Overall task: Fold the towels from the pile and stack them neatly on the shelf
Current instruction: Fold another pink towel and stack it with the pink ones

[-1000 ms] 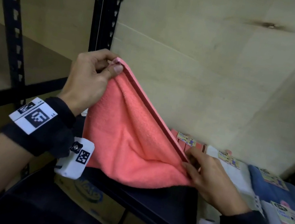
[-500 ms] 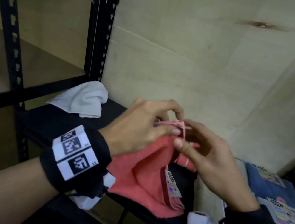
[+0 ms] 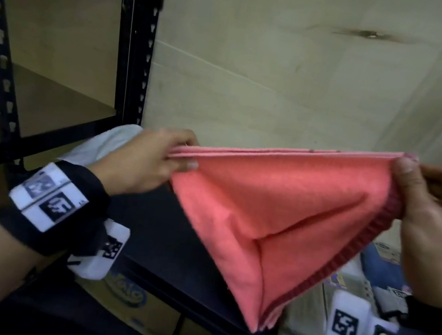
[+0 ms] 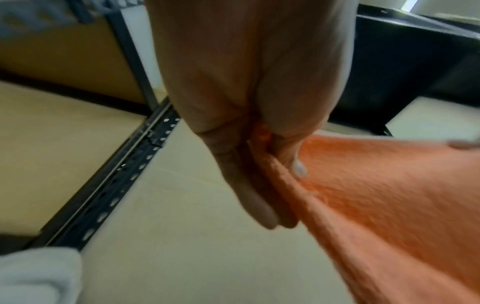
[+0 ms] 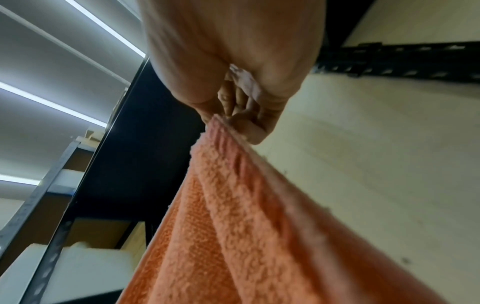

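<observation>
Towel: a coral-pink terry cloth towel (image 3: 279,216) is held up in the air, doubled over, its top edge stretched nearly level between the two hands; the layers sag to a point below, in front of the shelf.
Left hand: the left hand (image 3: 147,160) pinches the left top corner of the coral towel, thumb on the near face and fingers behind; in the left wrist view (image 4: 257,127) the cloth (image 4: 384,201) runs out from between thumb and fingers.
Right hand: the right hand (image 3: 438,235) pinches the right top corner, thumb pressed on the front by the dark ribbed hem; the right wrist view (image 5: 233,86) shows the towel (image 5: 233,216) hanging from the closed grip.
Shelf: a black metal shelf board (image 3: 162,225) lies below and behind the hanging towel, carried by a black perforated upright post (image 3: 137,34).
White cloth: a crumpled white towel (image 3: 105,144) lies on the shelf behind the left hand, partly hidden by it.
Stack: folded grey and blue towels with paper labels (image 3: 301,323) lie on the shelf at lower right, under the right wrist.
Backing: a pale plywood wall panel (image 3: 291,61) stands behind the shelf.
</observation>
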